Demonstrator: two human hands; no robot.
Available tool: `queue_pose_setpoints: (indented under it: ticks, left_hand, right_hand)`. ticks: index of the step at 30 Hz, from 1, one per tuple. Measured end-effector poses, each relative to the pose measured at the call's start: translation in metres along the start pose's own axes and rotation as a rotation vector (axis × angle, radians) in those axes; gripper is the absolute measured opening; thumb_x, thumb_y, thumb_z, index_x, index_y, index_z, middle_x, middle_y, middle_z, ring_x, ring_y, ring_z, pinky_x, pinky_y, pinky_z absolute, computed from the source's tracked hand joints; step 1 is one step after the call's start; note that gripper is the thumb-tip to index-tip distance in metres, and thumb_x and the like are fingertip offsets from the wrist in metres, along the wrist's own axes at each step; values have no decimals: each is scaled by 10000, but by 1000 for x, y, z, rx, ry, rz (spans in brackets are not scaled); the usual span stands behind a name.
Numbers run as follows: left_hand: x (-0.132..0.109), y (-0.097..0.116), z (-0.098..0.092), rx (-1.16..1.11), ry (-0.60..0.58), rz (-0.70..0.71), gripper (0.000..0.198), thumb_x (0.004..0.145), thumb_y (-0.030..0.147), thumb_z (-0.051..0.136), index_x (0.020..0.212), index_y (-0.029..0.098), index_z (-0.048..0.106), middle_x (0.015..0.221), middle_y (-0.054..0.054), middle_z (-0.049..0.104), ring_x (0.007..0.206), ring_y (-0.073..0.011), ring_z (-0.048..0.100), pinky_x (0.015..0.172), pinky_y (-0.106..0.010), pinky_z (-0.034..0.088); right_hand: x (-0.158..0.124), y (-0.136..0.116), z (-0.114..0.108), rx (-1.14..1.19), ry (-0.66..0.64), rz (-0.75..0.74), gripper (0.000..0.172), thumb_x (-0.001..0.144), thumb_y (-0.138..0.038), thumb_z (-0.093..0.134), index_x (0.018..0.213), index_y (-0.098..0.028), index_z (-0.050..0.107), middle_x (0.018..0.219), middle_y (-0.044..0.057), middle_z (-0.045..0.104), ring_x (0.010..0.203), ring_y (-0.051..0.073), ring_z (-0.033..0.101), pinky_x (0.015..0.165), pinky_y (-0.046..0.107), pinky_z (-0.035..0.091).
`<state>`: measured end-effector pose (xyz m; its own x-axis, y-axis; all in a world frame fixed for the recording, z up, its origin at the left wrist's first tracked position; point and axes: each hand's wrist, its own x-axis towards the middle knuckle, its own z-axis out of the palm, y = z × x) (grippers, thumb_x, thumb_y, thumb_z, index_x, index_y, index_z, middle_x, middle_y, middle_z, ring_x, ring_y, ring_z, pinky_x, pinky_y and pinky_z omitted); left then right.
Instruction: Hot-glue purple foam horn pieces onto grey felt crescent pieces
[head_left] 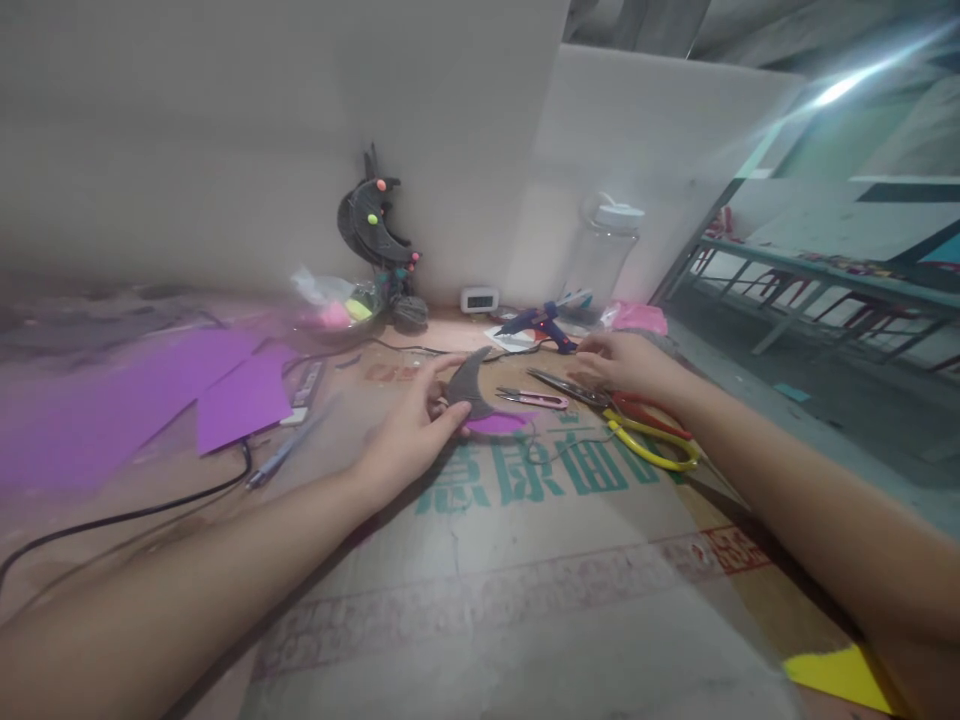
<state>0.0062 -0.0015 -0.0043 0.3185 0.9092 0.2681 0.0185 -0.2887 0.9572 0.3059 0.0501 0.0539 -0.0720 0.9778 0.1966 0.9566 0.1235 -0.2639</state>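
Observation:
My left hand (420, 425) pinches a dark grey crescent-shaped piece of felt (469, 384) between thumb and fingers, its pointed tip upward. A purple piece (502, 423) lies just beneath it on the printed cardboard (480, 590). At the right, my right hand (619, 362) has loosely bent fingers, slightly apart, close to the handle of a blue glue gun (536, 322); contact is hard to make out. Under that hand lie scissors (652, 445) with yellow and red handles. Small pink thread snips (532, 398) rest between the hands.
Purple sheets (244, 400), a pen (281, 455) and a black cable (150, 513) lie at left. Behind are a pinned grey crescent ornament (375, 225), a small digital clock (479, 299) and a clear bottle (604, 255). A yellow sheet (844, 680) lies front right.

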Motion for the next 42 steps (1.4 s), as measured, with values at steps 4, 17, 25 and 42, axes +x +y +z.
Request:
queue_pose_setpoints:
  ticks: [4,17,25,42]
  left_hand:
    - [-3,2,0,88,17,19,513,873,264,533,1350,282,347,931,2,561,657,-110,647,646,-253,503]
    - [-5,1,-2,247,-55,-6,175,905,333,461,1016,224,540,803,12,599,736,-166,603,693,-289,436]
    - [-4,-2,-1,297,-22,31,168,819,298,579,962,217,544,899,-2,593,765,-162,550,684,-276,416]
    - [-4,-3,-4,422,-26,107,266,872,238,511,1133,232,562,1069,-40,623,935,-201,574,833,-336,449]
  right_hand:
    - [2,7,9,45,33,18,350,862,-359,537,1130,-157,635,1006,101,716,828,208,647,701,277,454]
    - [74,18,35,113,33,47,582,817,-370,632,1292,-50,529,1275,207,596,1075,262,613,905,317,453]
    - [84,-1,55,153,102,81,433,801,-276,620,1185,-75,609,1088,162,696,941,245,656,803,299,482]
    - [-67,-46,22,490,138,-14,222,816,-415,627,854,-221,726,909,68,745,893,288,680,808,399,521]
